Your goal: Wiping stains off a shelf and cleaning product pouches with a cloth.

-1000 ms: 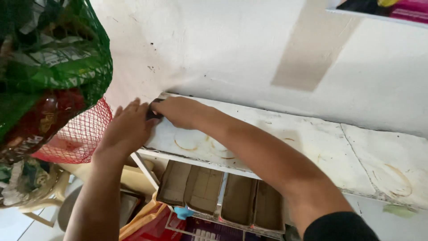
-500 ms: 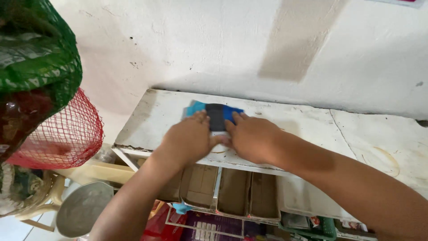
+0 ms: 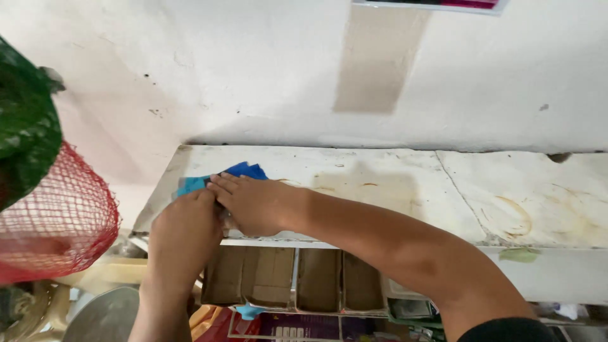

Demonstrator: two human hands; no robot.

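Note:
A blue cloth (image 3: 244, 171) lies on the left part of a worn white shelf (image 3: 380, 183) against a white wall. My right hand (image 3: 250, 204) rests flat on the cloth, fingers pointing left, pressing it to the shelf top. My left hand (image 3: 185, 228) reaches up from below, its fingers closed over the cloth's left end near the shelf's front edge. Most of the cloth is hidden under both hands; whether they cover anything else cannot be told.
A green net bag (image 3: 25, 139) and a red net bag (image 3: 57, 228) hang at the left. Brown cardboard boxes (image 3: 291, 275) sit under the shelf. Ring stains (image 3: 516, 215) mark the shelf's right part. A round metal lid (image 3: 101, 316) lies lower left.
Both hands moved along the shelf's left part with the blue cloth. The dark object seen between them half a second ago is no longer visible. The view shifted.

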